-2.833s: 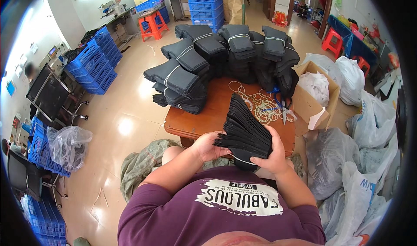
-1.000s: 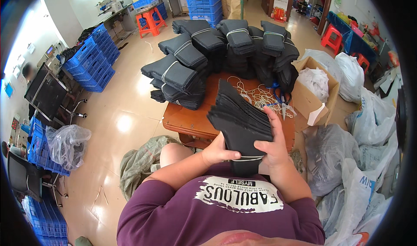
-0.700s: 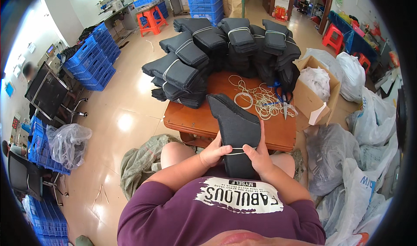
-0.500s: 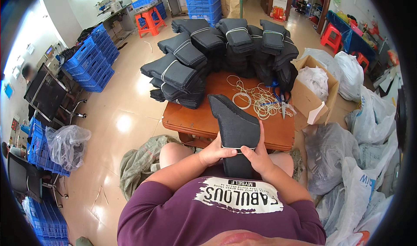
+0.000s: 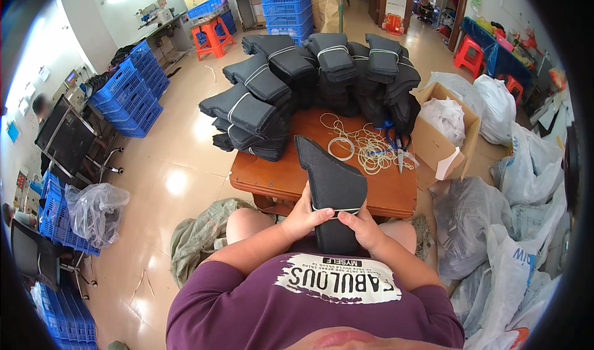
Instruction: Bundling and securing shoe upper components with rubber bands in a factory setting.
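Note:
Upright over my lap I hold a bundle of black cut fabric pieces (image 5: pixel 336 183), stacked edge to edge. A pale elastic band (image 5: pixel 345 210) runs across its middle. My left hand (image 5: pixel 303 216) closes round the left side, thumb lying by the band. On the opposite side, my right hand (image 5: pixel 363 224) grips the bundle, its thumb against the band too. Fingers behind the bundle are hidden. Beyond it, several similar banded black bundles (image 5: pixel 257 78) are piled along the far and left edges of a brown wooden table (image 5: pixel 266 180).
Loose pale elastic bands (image 5: pixel 374 157), a ring-shaped roll (image 5: pixel 341 148) and blue-handled scissors (image 5: pixel 399 149) lie on the table. Right of it stand a cardboard box (image 5: pixel 461 143) and plastic sacks (image 5: pixel 473 226). Blue crates (image 5: pixel 127 93) and a seated person (image 5: pixel 43 112) are at left.
The view has shifted slightly. Both hands keep their hold on the bundle; the right fingers have slid lower along its side, and the thumbs remain at the band.

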Available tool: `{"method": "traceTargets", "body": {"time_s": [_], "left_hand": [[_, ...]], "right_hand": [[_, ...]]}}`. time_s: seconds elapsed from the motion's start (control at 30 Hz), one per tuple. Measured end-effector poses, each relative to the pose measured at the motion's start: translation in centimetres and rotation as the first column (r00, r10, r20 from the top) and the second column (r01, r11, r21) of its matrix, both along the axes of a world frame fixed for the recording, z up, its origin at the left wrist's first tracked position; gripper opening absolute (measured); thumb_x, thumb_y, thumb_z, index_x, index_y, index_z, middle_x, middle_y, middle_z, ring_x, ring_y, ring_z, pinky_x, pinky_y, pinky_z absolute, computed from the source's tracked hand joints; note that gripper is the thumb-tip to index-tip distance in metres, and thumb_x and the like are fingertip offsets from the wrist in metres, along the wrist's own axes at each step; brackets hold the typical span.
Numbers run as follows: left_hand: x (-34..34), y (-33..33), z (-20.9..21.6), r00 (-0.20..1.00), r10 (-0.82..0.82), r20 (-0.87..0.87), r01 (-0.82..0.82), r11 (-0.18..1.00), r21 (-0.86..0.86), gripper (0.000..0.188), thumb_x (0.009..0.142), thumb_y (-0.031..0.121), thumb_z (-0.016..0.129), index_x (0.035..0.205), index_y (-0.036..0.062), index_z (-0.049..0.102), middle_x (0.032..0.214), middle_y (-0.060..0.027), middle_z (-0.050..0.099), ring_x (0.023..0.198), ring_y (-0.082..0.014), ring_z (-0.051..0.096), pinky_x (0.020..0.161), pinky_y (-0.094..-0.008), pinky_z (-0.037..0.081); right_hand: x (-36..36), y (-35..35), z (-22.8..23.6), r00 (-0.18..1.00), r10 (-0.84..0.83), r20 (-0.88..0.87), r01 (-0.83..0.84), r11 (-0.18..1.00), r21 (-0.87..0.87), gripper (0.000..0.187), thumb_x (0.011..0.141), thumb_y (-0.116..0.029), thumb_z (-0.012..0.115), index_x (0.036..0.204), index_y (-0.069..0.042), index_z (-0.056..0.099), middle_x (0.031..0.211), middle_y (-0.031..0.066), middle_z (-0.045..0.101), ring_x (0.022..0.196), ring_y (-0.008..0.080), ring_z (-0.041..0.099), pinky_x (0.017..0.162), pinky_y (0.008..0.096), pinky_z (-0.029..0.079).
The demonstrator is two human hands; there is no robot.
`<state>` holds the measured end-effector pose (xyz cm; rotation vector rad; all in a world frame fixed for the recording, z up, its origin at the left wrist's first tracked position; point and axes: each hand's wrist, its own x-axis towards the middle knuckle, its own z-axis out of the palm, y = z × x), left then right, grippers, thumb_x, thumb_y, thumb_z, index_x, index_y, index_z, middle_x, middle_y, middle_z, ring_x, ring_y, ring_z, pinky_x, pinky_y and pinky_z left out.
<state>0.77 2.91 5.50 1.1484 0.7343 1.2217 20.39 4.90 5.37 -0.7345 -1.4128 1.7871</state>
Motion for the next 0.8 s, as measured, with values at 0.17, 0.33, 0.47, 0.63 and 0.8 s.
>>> {"method": "traceTargets", "body": {"time_s": [0.17,0.33,0.47,0.63,0.8], "left_hand": [[-0.4,-0.1,2.7,0.998,0.061,0.035,-0.064,0.994,0.088,0.098,0.081,0.028,0.077,0.151,0.0003,0.015,0.141,-0.0141,0.040,0.132,-0.0229,0.040,0.112,-0.0385,0.032],[-3.6,1.8,4.4,0.975,0.223,0.021,-0.224,0.960,0.168,0.096,0.079,0.033,0.079,0.148,-0.0004,0.020,0.137,-0.0141,0.045,0.127,-0.0243,0.044,0.109,-0.0390,0.034],[-6.0,2.6,9.0,0.917,0.391,0.078,-0.397,0.912,0.099,0.100,0.077,0.048,0.078,0.147,0.0029,0.023,0.137,-0.0177,0.045,0.125,-0.0297,0.047,0.104,-0.0430,0.042],[-9.3,7.1,15.6,0.848,0.485,0.215,-0.501,0.865,0.026,0.068,0.092,0.054,0.057,0.135,0.0022,0.050,0.126,-0.0190,0.060,0.115,-0.0304,0.060,0.101,-0.0450,0.047],[-10.8,12.4,23.0,0.832,0.431,0.350,-0.472,0.881,0.039,0.059,0.092,0.052,0.058,0.126,0.0050,0.056,0.121,-0.0136,0.062,0.112,-0.0274,0.061,0.098,-0.0443,0.049]], "right_hand": [[1.1,0.6,0.9,0.946,0.254,0.200,-0.296,0.930,0.218,0.113,0.086,-0.030,0.073,0.153,-0.002,-0.014,0.157,0.0190,0.019,0.145,0.0298,0.023,0.118,0.0409,0.020],[0.0,-0.2,0.8,0.964,0.267,0.008,-0.267,0.963,-0.026,0.100,0.081,-0.019,0.078,0.156,-0.006,0.013,0.149,0.0212,0.037,0.135,0.0289,0.043,0.104,0.0391,0.043],[2.3,4.0,-2.6,0.822,-0.202,0.533,-0.254,0.707,0.660,0.052,0.078,-0.024,0.077,0.124,-0.003,0.063,0.118,0.0161,0.060,0.100,0.0347,0.061,0.089,0.0422,0.050],[5.4,8.0,-8.3,0.547,-0.683,0.483,-0.111,0.513,0.851,0.048,0.076,-0.027,0.074,0.118,-0.004,0.066,0.117,0.0139,0.058,0.106,0.0340,0.056,0.091,0.0448,0.045],[5.1,7.9,-8.7,0.407,-0.775,0.483,-0.153,0.464,0.873,0.044,0.078,-0.029,0.070,0.117,-0.009,0.066,0.117,0.0110,0.055,0.113,0.0317,0.049,0.094,0.0461,0.039]]}}
